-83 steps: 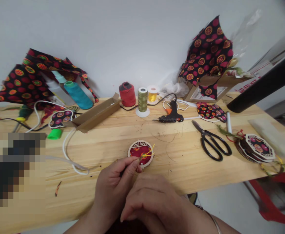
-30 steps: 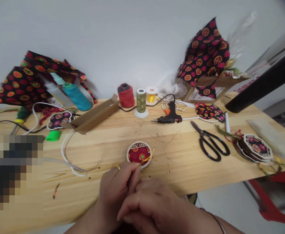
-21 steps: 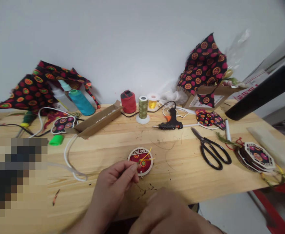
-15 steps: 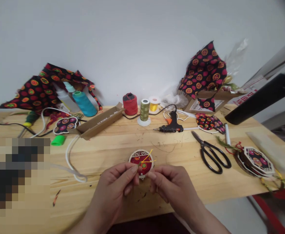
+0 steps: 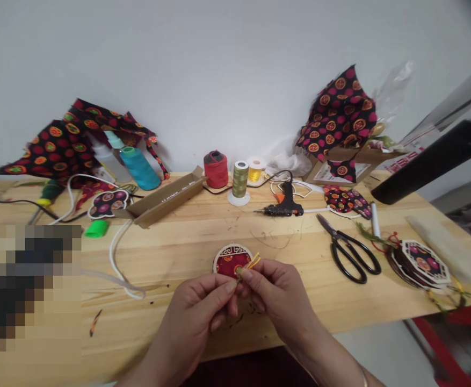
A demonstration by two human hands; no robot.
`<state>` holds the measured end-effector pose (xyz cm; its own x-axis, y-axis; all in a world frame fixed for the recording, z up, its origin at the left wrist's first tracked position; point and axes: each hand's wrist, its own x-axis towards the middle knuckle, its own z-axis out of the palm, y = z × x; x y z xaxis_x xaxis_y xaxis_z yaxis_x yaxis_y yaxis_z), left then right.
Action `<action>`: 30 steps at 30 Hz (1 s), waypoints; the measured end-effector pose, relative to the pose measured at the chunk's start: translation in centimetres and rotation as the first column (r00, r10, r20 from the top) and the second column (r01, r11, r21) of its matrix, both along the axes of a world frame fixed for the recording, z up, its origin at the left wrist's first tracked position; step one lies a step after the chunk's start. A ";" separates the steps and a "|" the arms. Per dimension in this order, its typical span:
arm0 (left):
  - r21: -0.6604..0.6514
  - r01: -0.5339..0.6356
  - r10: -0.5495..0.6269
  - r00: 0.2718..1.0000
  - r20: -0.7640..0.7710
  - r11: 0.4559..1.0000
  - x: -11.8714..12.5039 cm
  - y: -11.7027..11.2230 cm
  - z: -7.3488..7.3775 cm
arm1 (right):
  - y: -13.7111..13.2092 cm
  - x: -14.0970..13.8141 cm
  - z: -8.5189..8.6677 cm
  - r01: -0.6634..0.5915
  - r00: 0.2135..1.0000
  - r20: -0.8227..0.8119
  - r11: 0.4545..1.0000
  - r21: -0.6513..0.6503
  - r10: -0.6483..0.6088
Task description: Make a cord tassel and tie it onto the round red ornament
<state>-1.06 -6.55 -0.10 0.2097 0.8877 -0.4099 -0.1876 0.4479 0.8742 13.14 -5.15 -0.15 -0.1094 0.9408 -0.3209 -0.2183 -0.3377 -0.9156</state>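
Observation:
A round ornament (image 5: 227,265) with a pale fretwork rim and red patterned fabric lies on the wooden table, its lower part hidden by my hands. Over its near edge my left hand (image 5: 203,303) is closed, thumb and forefinger pinched at a bit of green thread. My right hand (image 5: 277,295) pinches yellow cord (image 5: 254,260), whose loose ends stick out above the thumb and forefinger. The fingertips of both hands nearly meet. How the thread and cord are joined between them is too small to make out.
Black-handled scissors (image 5: 350,255) and a glue gun (image 5: 283,206) lie to the right. Behind stand red (image 5: 216,169), olive (image 5: 240,180) and yellow (image 5: 255,170) thread spools. Octagonal ornaments (image 5: 422,263) are stacked at far right. An open cardboard box (image 5: 171,198) and white cable (image 5: 116,258) lie left.
My right hand has moved up and left, closer to my left hand, and now pinches the yellow cord that lay across the ornament. More of the ornament is covered.

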 end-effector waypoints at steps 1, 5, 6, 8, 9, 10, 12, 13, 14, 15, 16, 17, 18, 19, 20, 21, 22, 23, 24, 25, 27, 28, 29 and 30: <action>-0.007 0.009 -0.008 1.000 0.017 1.000 0.0 0.0 0.0 | 0.0 0.0 0.0 -0.001 1.000 0.014 1.000 0.011 0.001; -0.049 0.049 -0.043 0.994 0.103 0.998 0.1 0.1 0.4 | -0.1 0.3 0.1 -0.015 0.993 0.117 0.997 0.073 0.006; -0.068 0.056 -0.048 0.993 0.112 0.996 0.1 0.1 0.5 | -0.1 0.4 0.3 -0.016 0.989 0.150 0.995 0.099 0.001; -0.100 0.059 -0.048 0.993 0.108 0.993 0.1 0.1 0.5 | -0.1 0.6 0.5 -0.017 0.978 0.207 0.988 0.156 -0.016; -0.105 0.058 -0.049 0.994 0.096 0.993 0.1 0.2 0.5 | -0.1 0.6 0.7 -0.017 0.974 0.225 0.982 0.186 -0.025; -0.097 0.056 -0.048 0.996 0.079 0.994 0.1 0.2 0.5 | -0.1 0.7 0.9 -0.017 0.971 0.238 0.977 0.215 -0.036; -0.058 0.066 -0.064 0.997 0.041 0.996 0.0 0.1 0.3 | -0.1 1.0 1.3 -0.013 0.960 0.274 0.962 0.271 -0.065; -0.034 0.072 -0.071 0.997 0.012 0.997 0.0 0.1 0.3 | -0.1 1.2 1.5 -0.008 0.950 0.300 0.953 0.301 -0.086; -0.013 0.075 -0.075 0.997 -0.031 0.997 0.0 0.0 0.4 | -0.1 1.4 1.7 0.000 0.938 0.327 0.942 0.335 -0.116; 0.013 0.075 -0.074 0.994 -0.086 0.997 -0.1 0.0 0.4 | -0.1 1.7 2.0 0.009 0.925 0.351 0.930 0.367 -0.148; 0.055 0.075 -0.066 0.986 -0.152 0.996 -0.2 0.0 0.5 | 0.0 2.0 2.3 0.018 0.913 0.368 0.917 0.399 -0.178; 0.118 0.080 -0.051 0.973 -0.226 0.990 -0.4 0.0 0.6 | 0.0 2.3 2.6 0.023 0.903 0.378 0.902 0.430 -0.203; 0.212 0.094 -0.026 0.953 -0.302 0.973 -0.6 0.0 0.7 | 0.1 2.6 2.8 0.021 0.896 0.384 0.887 0.461 -0.221; 0.332 0.123 0.013 0.925 -0.380 0.935 -0.8 0.1 0.8 | 0.2 2.9 3.1 0.012 0.891 0.389 0.871 0.492 -0.232; 0.457 0.162 0.072 0.889 -0.452 0.875 -1.1 0.2 0.8 | 0.2 3.2 3.4 -0.003 0.887 0.394 0.853 0.522 -0.239; 0.573 0.201 0.157 0.843 -0.514 0.795 -1.4 0.4 0.9 | 0.2 3.5 3.6 -0.021 0.884 0.399 0.833 0.553 -0.243; 0.661 0.234 0.253 0.793 -0.555 0.713 -1.6 0.5 1.0 | 0.2 3.7 3.8 -0.042 0.881 0.405 0.812 0.582 -0.245; 0.720 0.257 0.340 0.747 -0.571 0.645 -1.8 0.7 1.2 | 0.2 3.8 3.9 -0.064 0.878 0.412 0.793 0.606 -0.244; 0.753 0.275 0.397 0.714 -0.576 0.598 -1.9 0.8 1.4 | 0.1 3.9 4.1 -0.086 0.875 0.419 0.777 0.624 -0.241; 0.765 0.283 0.416 0.704 -0.575 0.579 -1.9 0.9 1.6 | 0.0 3.9 4.2 -0.110 0.872 0.430 0.762 0.638 -0.234; 0.734 0.285 0.328 0.755 -0.568 0.616 -1.5 0.9 2.1 | -0.1 3.7 4.4 -0.160 0.862 0.457 0.736 0.657 -0.220; 0.694 0.279 0.243 0.797 -0.553 0.664 -1.2 0.9 2.4 | -0.1 3.6 4.5 -0.183 0.856 0.469 0.723 0.666 -0.216; 0.636 0.269 0.149 0.839 -0.524 0.723 -0.9 0.9 2.7 | -0.2 3.4 4.5 -0.200 0.850 0.480 0.709 0.676 -0.217; 0.576 0.253 0.076 0.871 -0.486 0.777 -0.5 0.9 2.9 | -0.2 3.2 4.5 -0.217 0.845 0.489 0.696 0.684 -0.217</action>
<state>-1.59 -5.68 2.82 0.2350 0.9619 0.1395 0.3182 -0.2118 0.9241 16.35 -5.34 4.37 -0.1396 0.8984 0.4163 0.3361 0.4385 -0.8335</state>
